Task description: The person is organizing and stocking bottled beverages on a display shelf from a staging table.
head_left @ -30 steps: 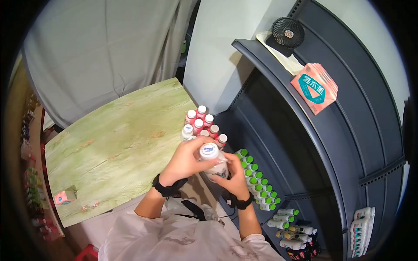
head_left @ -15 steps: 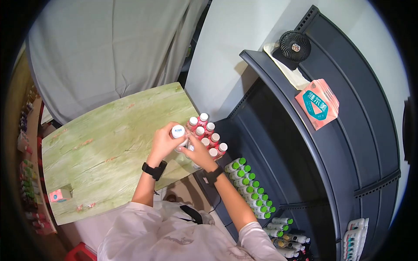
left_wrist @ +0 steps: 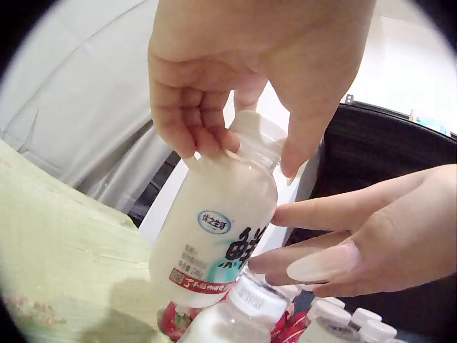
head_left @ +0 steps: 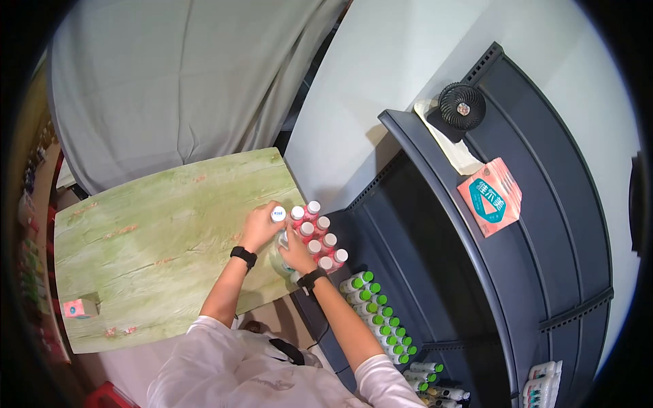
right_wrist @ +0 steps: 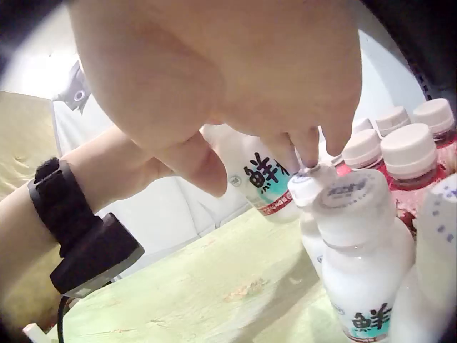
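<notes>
Between hands [head_left: 261,228] — milk bottle [head_left: 277,214], half-hidden

Left hand [head_left: 260,228] curls in a grip; right hand [head_left: 296,253] seems straight-fingered.

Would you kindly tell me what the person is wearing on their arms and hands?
Both hands are bare, without gloves. The left hand has a black wrist strap carrying a black boxy unit with a thin dark cable. The right hand has a black band too. The forearms are uncovered up to short white sleeves.
</notes>
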`<state>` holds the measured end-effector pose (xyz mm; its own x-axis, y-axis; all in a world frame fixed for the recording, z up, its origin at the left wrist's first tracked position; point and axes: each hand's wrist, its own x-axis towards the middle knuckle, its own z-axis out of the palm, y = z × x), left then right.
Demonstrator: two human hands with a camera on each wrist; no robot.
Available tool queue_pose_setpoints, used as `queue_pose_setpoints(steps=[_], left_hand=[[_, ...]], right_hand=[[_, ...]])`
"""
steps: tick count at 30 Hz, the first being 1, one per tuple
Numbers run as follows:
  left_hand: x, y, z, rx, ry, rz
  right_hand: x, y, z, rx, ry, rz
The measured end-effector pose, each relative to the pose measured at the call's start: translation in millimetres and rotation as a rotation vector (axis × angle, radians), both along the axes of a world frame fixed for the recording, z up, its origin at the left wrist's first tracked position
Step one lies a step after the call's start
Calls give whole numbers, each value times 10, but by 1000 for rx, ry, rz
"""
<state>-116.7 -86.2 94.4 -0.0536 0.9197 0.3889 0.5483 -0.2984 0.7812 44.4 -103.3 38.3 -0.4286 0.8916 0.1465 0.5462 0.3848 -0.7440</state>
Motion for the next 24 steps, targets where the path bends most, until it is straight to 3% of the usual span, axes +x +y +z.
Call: queue_pose_setpoints(steps=[4, 13, 24], left_hand=[[64, 148, -179, 6, -9, -20], [112, 446, -602, -77, 32, -62], [206, 478, -804, -116, -28, -43]], right_hand=[[61, -15, -76, -146, -73, -21], [157, -47, -265, 104, -299, 102], [199, -40, -239, -28, -252, 131]])
